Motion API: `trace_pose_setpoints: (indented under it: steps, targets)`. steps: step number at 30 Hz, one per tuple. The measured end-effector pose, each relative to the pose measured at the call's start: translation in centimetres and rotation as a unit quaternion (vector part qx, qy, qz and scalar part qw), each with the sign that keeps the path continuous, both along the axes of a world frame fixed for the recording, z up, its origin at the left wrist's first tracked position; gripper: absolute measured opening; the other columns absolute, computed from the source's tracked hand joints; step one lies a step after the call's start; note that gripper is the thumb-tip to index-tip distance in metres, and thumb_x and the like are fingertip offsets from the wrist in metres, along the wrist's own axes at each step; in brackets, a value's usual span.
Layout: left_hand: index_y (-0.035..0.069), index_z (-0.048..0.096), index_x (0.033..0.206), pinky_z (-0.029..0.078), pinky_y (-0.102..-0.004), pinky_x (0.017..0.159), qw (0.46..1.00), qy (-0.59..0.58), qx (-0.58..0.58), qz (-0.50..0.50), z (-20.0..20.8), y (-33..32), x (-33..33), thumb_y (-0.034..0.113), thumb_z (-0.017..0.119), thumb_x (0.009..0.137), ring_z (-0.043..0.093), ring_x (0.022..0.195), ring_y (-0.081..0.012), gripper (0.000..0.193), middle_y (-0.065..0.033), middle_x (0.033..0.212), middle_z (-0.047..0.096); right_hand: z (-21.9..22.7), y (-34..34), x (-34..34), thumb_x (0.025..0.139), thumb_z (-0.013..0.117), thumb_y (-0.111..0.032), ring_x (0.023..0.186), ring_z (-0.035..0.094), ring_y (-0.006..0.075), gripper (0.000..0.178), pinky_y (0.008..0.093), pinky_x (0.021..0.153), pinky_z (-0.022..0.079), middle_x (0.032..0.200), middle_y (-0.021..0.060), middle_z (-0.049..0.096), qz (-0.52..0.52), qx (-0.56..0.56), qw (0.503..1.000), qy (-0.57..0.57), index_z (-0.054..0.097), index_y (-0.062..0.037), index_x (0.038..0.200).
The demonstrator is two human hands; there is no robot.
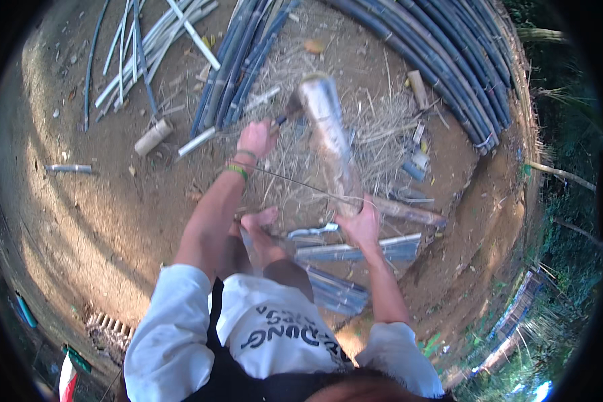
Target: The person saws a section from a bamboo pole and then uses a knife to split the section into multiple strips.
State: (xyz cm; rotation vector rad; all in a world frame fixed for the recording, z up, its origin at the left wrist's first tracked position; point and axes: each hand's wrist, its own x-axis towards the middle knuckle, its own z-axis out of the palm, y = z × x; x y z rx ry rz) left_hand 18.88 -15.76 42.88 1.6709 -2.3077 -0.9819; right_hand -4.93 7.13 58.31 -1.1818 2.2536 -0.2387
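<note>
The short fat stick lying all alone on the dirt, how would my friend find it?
Start at the bundle of long dark bamboo poles at the top. Look left and down onto bare ground. The short pale bamboo stub lies there, thick and stubby, while its neighbours are long thin strips.

Daylight scene, moderately bright. Sunlit patches noted on bare ground (80, 201) at left, crossed by long soft shadows. Strong fisheye bending and black vignette observed at rim. Motion blur recorded on bamboo section (328, 134). Greenery at right dim.
</note>
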Motion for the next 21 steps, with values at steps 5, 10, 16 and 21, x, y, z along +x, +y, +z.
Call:
trace_pose_setpoints:
  steps: [5,10,16,21]
  targets:
    - [0.004,0.068,0.111,0.061,-0.0574,0.080,0.999,-0.001,0.035,-0.012,1.2,-2.5,-1.5,0.033,0.072,0.094,0.074,0.086,-0.0485,0.033,-0.0288,0.089,0.074,-2.8,1.0,-0.3,0.063,0.092,-0.031,0.111,0.066,0.0510,0.096,0.0553,0.096,0.055,0.117,0.0333,0.068,0.011,-0.066,0.997,0.029,0.046,0.0045,0.140]
    - [0.004,0.068,0.110,0.060,-0.0574,0.083,1.000,0.010,0.010,0.015,-0.6,-2.8,-2.1,0.035,0.075,0.092,0.074,0.087,-0.0483,0.037,-0.0281,0.089,0.074,-5.0,0.8,-1.6,0.066,0.091,-0.030,0.112,0.068,0.0485,0.097,0.0509,0.100,0.056,0.118,0.0317,0.070,0.030,0.121,0.992,0.001,0.046,0.0032,0.145]
    - [0.004,0.067,0.107,0.061,-0.0567,0.080,1.000,0.003,0.008,-0.011,0.0,-3.1,-0.4,0.036,0.077,0.090,0.074,0.085,-0.0474,0.038,-0.0268,0.087,0.074,-2.3,2.0,0.0,0.061,0.099,-0.024,0.107,0.073,0.0280,0.080,0.0387,0.097,0.057,0.117,0.0169,0.075,-0.127,-0.041,0.958,-0.255,0.066,0.0040,0.128]
    - [0.005,0.065,0.099,0.061,-0.0563,0.076,0.999,-0.015,-0.016,-0.040,-1.5,-4.1,2.6,0.034,0.076,0.091,0.074,0.081,-0.0472,0.033,-0.0263,0.081,0.073,7.1,-7.1,-1.6,0.066,0.099,-0.019,0.104,0.073,0.0252,0.077,0.0381,0.094,0.058,0.117,0.0160,0.074,-0.157,-0.206,0.943,-0.208,0.062,0.0052,0.130]
